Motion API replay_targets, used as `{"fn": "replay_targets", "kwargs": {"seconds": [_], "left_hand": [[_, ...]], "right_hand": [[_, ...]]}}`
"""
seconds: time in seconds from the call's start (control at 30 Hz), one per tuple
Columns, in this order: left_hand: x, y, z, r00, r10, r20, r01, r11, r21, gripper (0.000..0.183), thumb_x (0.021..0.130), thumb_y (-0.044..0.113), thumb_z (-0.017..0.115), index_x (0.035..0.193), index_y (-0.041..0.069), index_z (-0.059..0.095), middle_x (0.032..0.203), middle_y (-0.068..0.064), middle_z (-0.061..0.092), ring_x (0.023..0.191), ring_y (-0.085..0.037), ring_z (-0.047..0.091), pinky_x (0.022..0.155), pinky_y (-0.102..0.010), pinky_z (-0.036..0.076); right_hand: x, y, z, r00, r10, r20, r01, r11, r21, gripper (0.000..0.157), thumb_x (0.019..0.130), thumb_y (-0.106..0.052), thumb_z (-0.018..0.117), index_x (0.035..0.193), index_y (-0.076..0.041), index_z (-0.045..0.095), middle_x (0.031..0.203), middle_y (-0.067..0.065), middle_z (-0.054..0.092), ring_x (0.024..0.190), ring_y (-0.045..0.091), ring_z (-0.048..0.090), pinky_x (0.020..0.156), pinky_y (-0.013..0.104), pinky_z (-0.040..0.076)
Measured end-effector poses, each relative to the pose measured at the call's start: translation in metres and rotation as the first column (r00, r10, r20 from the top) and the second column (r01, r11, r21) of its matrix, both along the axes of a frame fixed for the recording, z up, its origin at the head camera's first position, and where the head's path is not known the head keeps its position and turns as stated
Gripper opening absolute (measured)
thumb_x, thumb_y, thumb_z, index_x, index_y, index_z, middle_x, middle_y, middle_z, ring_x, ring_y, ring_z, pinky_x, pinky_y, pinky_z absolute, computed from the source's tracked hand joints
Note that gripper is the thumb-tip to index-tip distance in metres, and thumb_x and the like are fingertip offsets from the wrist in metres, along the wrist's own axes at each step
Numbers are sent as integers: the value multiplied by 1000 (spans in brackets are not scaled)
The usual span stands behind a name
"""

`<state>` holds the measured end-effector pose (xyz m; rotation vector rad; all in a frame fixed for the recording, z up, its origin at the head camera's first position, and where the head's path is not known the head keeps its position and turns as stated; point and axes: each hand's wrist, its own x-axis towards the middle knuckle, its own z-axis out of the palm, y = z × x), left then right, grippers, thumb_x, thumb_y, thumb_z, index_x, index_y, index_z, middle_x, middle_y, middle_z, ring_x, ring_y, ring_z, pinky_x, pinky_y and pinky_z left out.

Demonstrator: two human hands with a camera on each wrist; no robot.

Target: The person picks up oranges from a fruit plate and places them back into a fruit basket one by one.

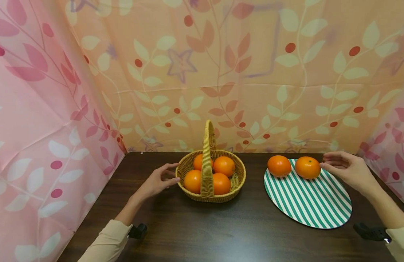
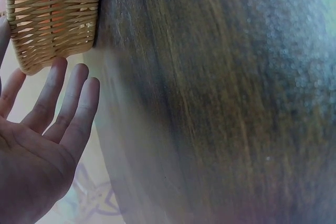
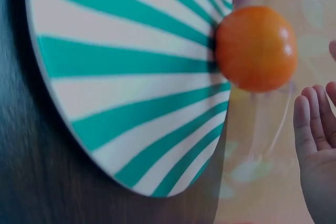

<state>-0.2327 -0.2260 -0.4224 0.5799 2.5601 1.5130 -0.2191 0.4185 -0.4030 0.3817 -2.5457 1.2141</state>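
Note:
A yellow wicker basket (image 1: 238, 193) with a tall arched handle holds several oranges (image 1: 224, 166). At its left rim is my left hand (image 1: 158, 179), thumb and fingertips beside the weave. In the left wrist view that hand's fingers (image 2: 79, 108) are extended, close to the basket wall (image 2: 55, 19); whether they touch it I cannot tell. Two oranges lie toward the back of a green-and-white striped oval mat (image 1: 306, 203). My right hand (image 1: 350, 171) is just right of the nearer orange (image 1: 308, 167), its fingers loosely extended. The right wrist view shows a gap between those fingers and the orange (image 3: 256, 49).
The other orange (image 1: 279, 166) sits at the mat's back left edge. Everything stands on a dark wooden table (image 1: 202, 233). A leaf-patterned curtain (image 1: 202, 72) hangs behind the table, with pink cloth (image 1: 34, 127) along the left side.

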Motion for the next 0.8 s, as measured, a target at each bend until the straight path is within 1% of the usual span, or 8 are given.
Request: {"fn": "replay_targets", "kwargs": {"seconds": [0.1,0.23,0.33,0.43,0.53,0.6,0.7,0.8], "left_hand": [[-3,-2,-5,1000,-3,-1,3,1000,10,60,98,13,72,150,1,45,118,-23,66,96,-41,69,75,-52,57],[-3,-2,-4,1000,-11,-1,11,1000,18,60,98,13,71,150,0,45,118,-24,65,96,-42,69,75,-52,57],[-2,-2,-4,1000,-9,-2,9,1000,9,60,98,12,71,150,1,45,118,-24,66,96,-41,69,75,-51,57],[-2,-3,-5,1000,-7,-3,7,1000,2,60,98,12,71,150,1,46,118,-24,66,96,-42,69,74,-49,58],[-3,-3,-6,1000,-9,-4,9,1000,6,60,98,11,71,150,0,45,117,-24,66,95,-44,69,73,-48,58],[-3,-3,-6,1000,-8,-5,8,1000,5,60,98,11,71,150,0,45,117,-24,66,94,-44,69,73,-48,58],[-3,-3,-5,1000,-7,-8,7,1000,-1,59,98,11,71,150,1,46,117,-23,66,92,-43,69,72,-48,57],[-3,-2,-4,1000,-10,-11,9,1000,-5,59,98,13,72,150,2,46,117,-22,66,92,-41,70,72,-47,58]], "right_hand": [[-4,4,-1,999,25,34,-25,1000,2,47,94,-6,75,135,3,55,119,-12,60,98,-7,59,76,10,48],[-11,6,-1,992,74,102,-80,995,53,67,94,-9,76,151,-4,42,140,9,50,110,-1,51,80,8,45],[-16,8,-2,981,110,157,-126,987,99,80,94,-12,76,159,-8,29,149,29,36,120,19,48,81,8,43],[-22,9,-5,971,137,195,-160,981,109,86,94,-11,76,161,-7,23,151,33,32,125,44,44,81,10,44],[-27,8,-8,964,166,210,-189,978,95,85,93,-9,76,160,-4,23,149,34,34,125,55,41,82,13,46],[-29,7,-10,961,184,209,-205,975,88,83,92,-7,76,158,0,25,146,33,38,123,52,45,83,15,48],[-33,4,-13,959,192,210,-214,973,87,74,92,-7,77,152,4,35,139,31,47,117,29,56,82,19,51],[-36,2,-13,956,196,218,-220,971,94,63,92,-9,78,144,6,45,132,28,54,106,7,59,80,22,53]]}}
